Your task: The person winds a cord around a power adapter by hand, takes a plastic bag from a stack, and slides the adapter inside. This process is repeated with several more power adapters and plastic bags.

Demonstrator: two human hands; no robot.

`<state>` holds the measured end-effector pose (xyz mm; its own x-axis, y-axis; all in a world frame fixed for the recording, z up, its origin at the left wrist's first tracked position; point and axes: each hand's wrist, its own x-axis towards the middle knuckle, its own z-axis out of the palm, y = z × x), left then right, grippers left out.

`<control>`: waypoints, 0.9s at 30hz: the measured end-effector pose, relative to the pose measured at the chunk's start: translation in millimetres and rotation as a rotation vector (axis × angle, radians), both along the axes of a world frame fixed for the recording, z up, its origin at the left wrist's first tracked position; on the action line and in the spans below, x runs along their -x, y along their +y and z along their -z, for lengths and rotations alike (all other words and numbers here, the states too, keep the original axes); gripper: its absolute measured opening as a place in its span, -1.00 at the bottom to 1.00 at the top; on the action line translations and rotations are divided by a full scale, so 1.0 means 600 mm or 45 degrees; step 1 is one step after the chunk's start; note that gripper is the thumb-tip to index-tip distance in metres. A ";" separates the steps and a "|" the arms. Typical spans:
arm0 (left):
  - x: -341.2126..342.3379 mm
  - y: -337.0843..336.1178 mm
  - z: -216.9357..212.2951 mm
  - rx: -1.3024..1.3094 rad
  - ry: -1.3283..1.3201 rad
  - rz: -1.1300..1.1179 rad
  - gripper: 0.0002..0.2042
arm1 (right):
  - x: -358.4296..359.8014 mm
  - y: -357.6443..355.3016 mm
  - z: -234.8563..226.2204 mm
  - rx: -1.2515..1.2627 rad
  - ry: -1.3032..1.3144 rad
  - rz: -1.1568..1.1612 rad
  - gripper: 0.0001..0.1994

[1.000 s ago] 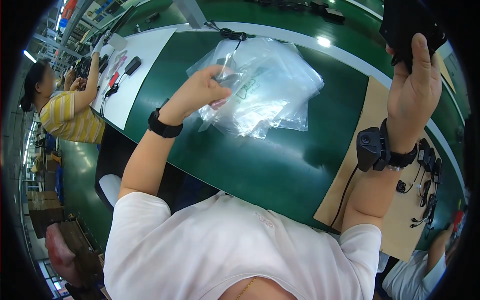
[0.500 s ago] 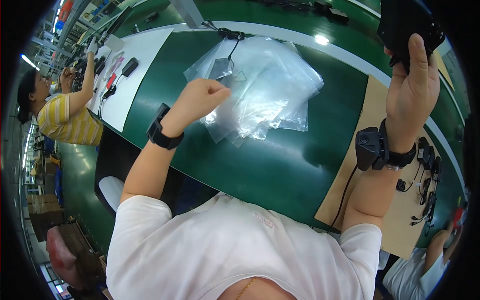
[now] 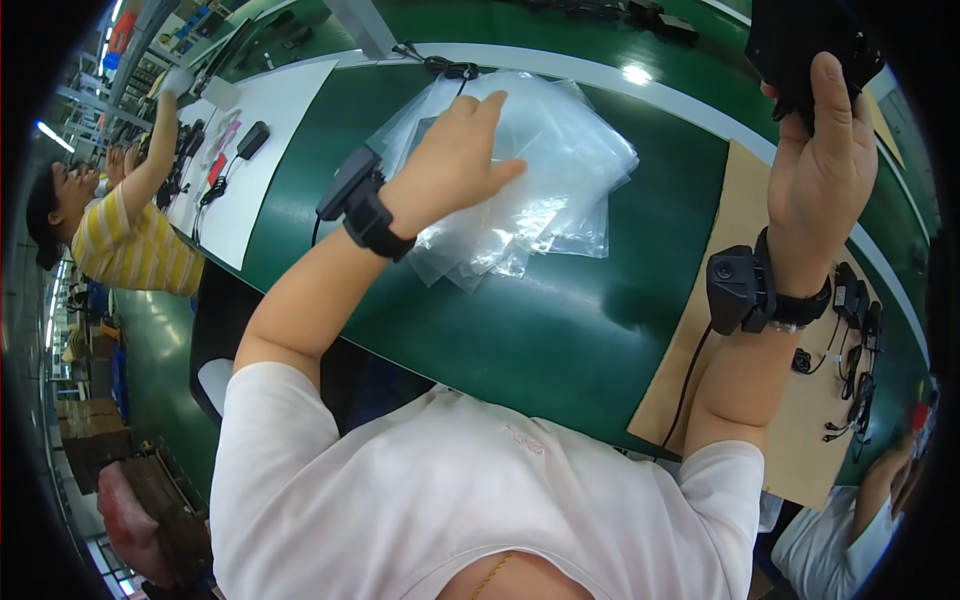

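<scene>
A fanned stack of clear plastic bags (image 3: 565,150) lies on the green tabletop (image 3: 530,340) in front of me. My left hand (image 3: 450,165) is over the stack's left part, its fingers spread and nothing seen in them. Whether its fingertips touch the plastic I cannot tell. Raised at the far right, my right hand (image 3: 822,185) grips a black boxy device (image 3: 805,50), whose upper part runs out of view; the thumb presses along its near side. Behind the bags sits a bundled black cable (image 3: 448,68), and my left hand partly hides a small dark patch at the stack's left side.
On a brown cardboard sheet (image 3: 700,320) to the right lie black adapters and cables (image 3: 852,350). A white sheet (image 3: 275,165) at the left bears another adapter (image 3: 254,140) and cords. One person in yellow stripes (image 3: 140,235) works at left, another in white (image 3: 830,535) at lower right.
My left hand has moved right and away from me over the bags, its curled fingers now spread. The right hand with the black device has shifted only slightly.
</scene>
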<state>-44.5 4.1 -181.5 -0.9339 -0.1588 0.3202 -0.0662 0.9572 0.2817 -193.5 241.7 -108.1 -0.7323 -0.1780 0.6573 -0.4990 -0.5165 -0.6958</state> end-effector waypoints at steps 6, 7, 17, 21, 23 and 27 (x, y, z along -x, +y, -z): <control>0.015 -0.030 -0.050 -0.330 -0.581 -0.039 -0.76 | 0.004 0.006 -0.010 0.030 0.028 -0.034 -0.75; 0.010 -0.031 -0.047 -0.440 -0.530 -0.015 -0.76 | 0.003 0.006 -0.010 0.032 0.028 -0.028 -0.75; 0.017 0.026 -0.022 -1.286 -0.113 -0.113 -0.61 | -0.041 -0.042 0.012 -0.024 -0.813 -0.882 -0.72; 0.035 0.080 -0.014 -0.841 -0.126 -0.018 -0.58 | -0.070 -0.066 0.053 -0.171 -1.075 -0.906 -0.69; 0.041 0.105 -0.014 -0.894 -0.093 0.067 -0.58 | -0.070 -0.067 0.083 -0.157 -1.123 -0.829 -0.69; 0.044 0.112 -0.014 -0.844 0.018 0.133 -0.57 | -0.074 -0.066 0.117 -0.147 -1.124 -0.634 -0.71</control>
